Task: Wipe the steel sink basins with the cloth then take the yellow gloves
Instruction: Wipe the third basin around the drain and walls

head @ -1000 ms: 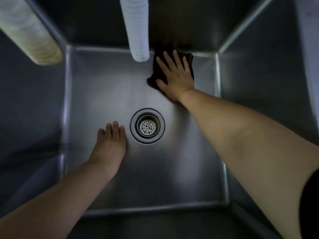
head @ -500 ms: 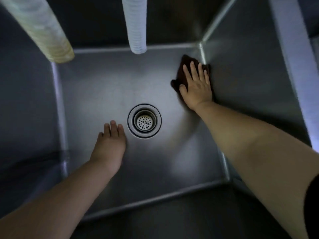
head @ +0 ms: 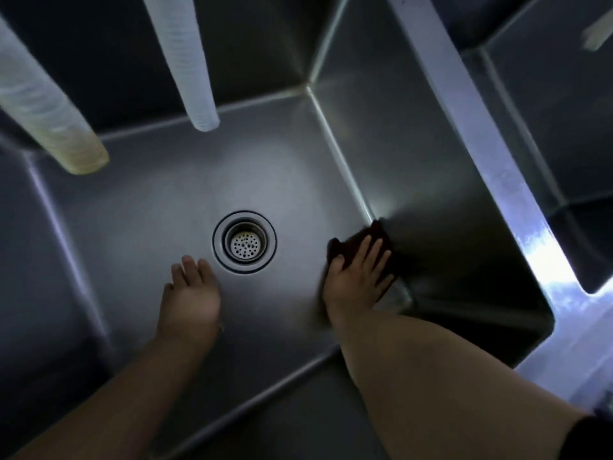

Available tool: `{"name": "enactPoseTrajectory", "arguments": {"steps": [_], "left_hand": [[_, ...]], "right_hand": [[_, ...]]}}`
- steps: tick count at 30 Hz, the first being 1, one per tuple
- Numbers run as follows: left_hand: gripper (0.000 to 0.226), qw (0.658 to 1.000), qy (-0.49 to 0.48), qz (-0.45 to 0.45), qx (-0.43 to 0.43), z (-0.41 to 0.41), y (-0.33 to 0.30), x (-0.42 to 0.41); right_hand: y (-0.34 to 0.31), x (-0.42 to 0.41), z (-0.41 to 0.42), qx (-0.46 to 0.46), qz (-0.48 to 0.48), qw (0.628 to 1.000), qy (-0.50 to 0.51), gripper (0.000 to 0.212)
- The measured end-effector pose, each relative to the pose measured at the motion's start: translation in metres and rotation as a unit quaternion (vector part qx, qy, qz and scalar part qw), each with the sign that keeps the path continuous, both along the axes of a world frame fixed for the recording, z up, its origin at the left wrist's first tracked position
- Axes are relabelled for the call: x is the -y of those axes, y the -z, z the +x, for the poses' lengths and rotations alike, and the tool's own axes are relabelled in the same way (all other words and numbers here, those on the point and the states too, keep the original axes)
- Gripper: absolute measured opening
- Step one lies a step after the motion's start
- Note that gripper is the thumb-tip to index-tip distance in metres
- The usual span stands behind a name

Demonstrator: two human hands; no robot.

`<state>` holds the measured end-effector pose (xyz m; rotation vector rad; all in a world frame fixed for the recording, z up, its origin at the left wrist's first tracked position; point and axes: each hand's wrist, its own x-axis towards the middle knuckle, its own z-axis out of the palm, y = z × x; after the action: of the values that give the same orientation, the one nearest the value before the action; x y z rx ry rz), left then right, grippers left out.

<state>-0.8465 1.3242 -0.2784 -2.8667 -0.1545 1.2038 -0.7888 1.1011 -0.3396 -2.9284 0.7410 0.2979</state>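
Note:
I look down into a deep steel sink basin (head: 172, 194). My right hand (head: 358, 277) presses a dark cloth (head: 374, 235) flat against the basin floor, right where the floor meets the right wall, fingers straight. My left hand (head: 190, 293) rests flat on the basin floor just left of the round drain strainer (head: 244, 242), fingers together and straight, holding nothing. No yellow gloves are in view.
Two ribbed hoses hang into the basin: a yellowish one (head: 49, 117) at the far left and a white one (head: 185, 61) near the middle back. A bright steel divider rim (head: 497, 167) on the right separates a second basin (head: 570, 127).
My right hand has slid the cloth from the far right corner back toward me along the right wall seam. The left hand has stayed beside the drain. The view has swung right.

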Motion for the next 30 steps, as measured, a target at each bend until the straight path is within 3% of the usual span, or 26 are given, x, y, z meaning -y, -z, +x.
{"name": "enactPoseTrajectory", "arguments": {"steps": [6, 14, 17, 20, 22, 25, 30], "left_hand": [[0.106, 1.000, -0.004, 0.003, -0.001, 0.003, -0.002, 0.001], [0.104, 1.000, -0.014, -0.015, -0.005, 0.003, -0.001, -0.002], [0.103, 0.999, -0.024, -0.025, -0.005, 0.004, 0.004, -0.002], [0.105, 0.999, -0.023, -0.026, 0.001, 0.001, 0.008, -0.003], [0.107, 1.000, -0.019, -0.019, 0.009, -0.001, 0.008, -0.003], [0.109, 0.999, -0.019, -0.031, 0.016, 0.000, 0.008, -0.002], [0.072, 0.996, -0.080, -0.039, -0.025, 0.020, 0.011, 0.011]], "right_hand": [[-0.006, -0.015, -0.028, 0.012, 0.035, 0.972, 0.232, 0.070], [-0.004, -0.041, -0.020, 0.005, 0.073, 0.959, 0.275, 0.064], [0.000, -0.058, -0.009, 0.009, 0.057, 0.986, 0.155, 0.062], [0.004, -0.081, 0.014, 0.032, 0.065, 0.993, -0.094, 0.060], [0.004, -0.097, 0.030, 0.044, 0.094, 0.969, -0.225, 0.056], [0.000, -0.101, 0.037, 0.046, 0.114, 0.943, -0.310, 0.050], [-0.002, -0.088, 0.013, 0.036, 0.051, 0.840, -0.539, 0.032]]}}
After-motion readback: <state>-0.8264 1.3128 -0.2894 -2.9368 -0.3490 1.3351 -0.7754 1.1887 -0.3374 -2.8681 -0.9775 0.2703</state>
